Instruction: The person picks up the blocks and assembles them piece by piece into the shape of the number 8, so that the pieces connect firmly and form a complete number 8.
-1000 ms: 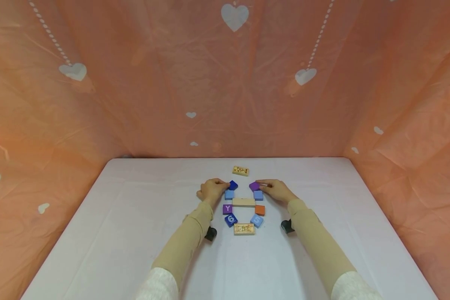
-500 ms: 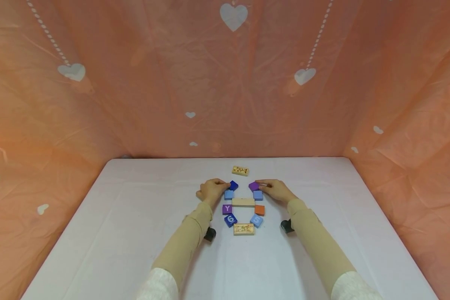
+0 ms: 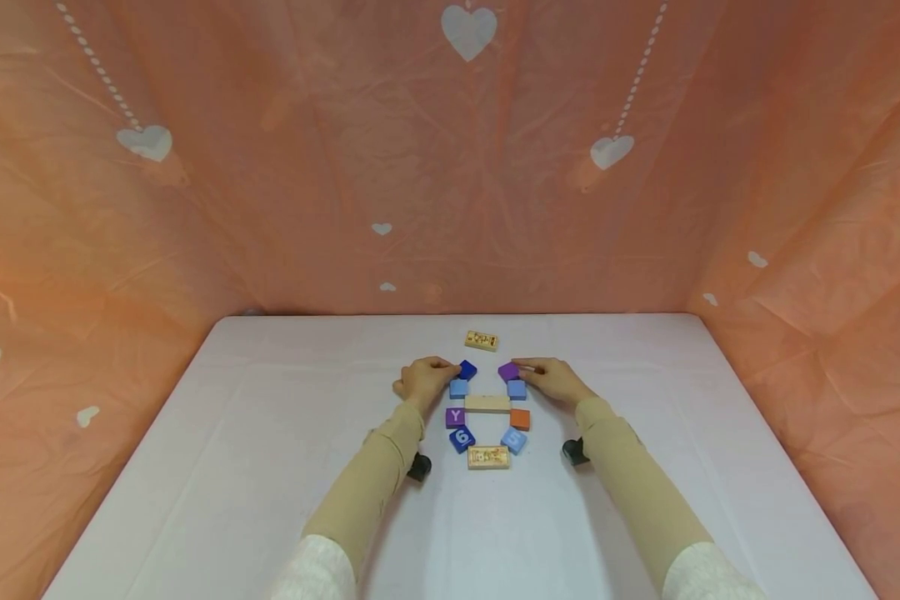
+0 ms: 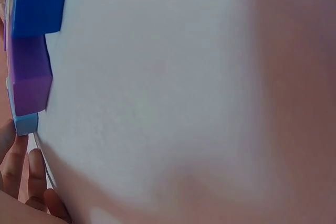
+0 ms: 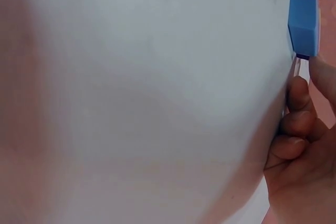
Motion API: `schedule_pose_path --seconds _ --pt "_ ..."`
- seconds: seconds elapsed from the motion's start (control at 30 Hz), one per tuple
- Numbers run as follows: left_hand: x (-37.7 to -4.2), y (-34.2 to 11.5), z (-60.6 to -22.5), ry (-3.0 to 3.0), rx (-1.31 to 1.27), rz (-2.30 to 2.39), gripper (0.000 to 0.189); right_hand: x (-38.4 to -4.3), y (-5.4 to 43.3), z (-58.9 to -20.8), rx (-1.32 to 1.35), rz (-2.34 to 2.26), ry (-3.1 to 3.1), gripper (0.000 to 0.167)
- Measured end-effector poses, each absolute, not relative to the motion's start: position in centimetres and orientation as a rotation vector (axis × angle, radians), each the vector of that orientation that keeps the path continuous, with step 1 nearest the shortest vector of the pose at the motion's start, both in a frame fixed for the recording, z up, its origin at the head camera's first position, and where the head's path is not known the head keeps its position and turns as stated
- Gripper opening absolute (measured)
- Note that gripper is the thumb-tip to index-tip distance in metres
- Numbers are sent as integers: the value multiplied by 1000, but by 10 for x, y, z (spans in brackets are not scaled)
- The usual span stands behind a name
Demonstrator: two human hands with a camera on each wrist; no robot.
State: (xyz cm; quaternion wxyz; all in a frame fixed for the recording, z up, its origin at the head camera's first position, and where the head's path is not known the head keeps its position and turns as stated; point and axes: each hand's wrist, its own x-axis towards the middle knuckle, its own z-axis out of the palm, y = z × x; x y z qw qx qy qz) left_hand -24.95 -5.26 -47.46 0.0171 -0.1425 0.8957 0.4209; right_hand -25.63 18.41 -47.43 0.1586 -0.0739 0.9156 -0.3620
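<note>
Blocks form a rounded outline on the white table. My left hand (image 3: 423, 382) pinches a dark blue block (image 3: 467, 370) at the outline's upper left. Opposite it, my right hand (image 3: 555, 381) holds a purple block (image 3: 508, 372) between thumb and fingers. Below these are two light blue blocks, the left one (image 3: 459, 389) and the right one (image 3: 517, 390). A plain wooden plank (image 3: 487, 404) lies across the middle. In the left wrist view, fingertips (image 4: 37, 163) sit past a light blue block (image 4: 26, 123). The right wrist view hides most of the purple block.
Lower down are a purple Y block (image 3: 455, 417), an orange block (image 3: 520, 419), a blue 6 block (image 3: 461, 439), a light blue 5 block (image 3: 513, 440) and a printed wooden plank (image 3: 488, 457). Another printed plank (image 3: 482, 340) lies beyond the hands. Orange cloth (image 3: 450, 183) hangs behind the table.
</note>
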Motion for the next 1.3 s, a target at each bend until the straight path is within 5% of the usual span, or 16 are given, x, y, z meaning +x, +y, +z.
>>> schedule_pose_path --seconds 1.3 --pt "-249 -58 -480 2781 -421 1344 23 -256 181 -473 -224 -984 2626 39"
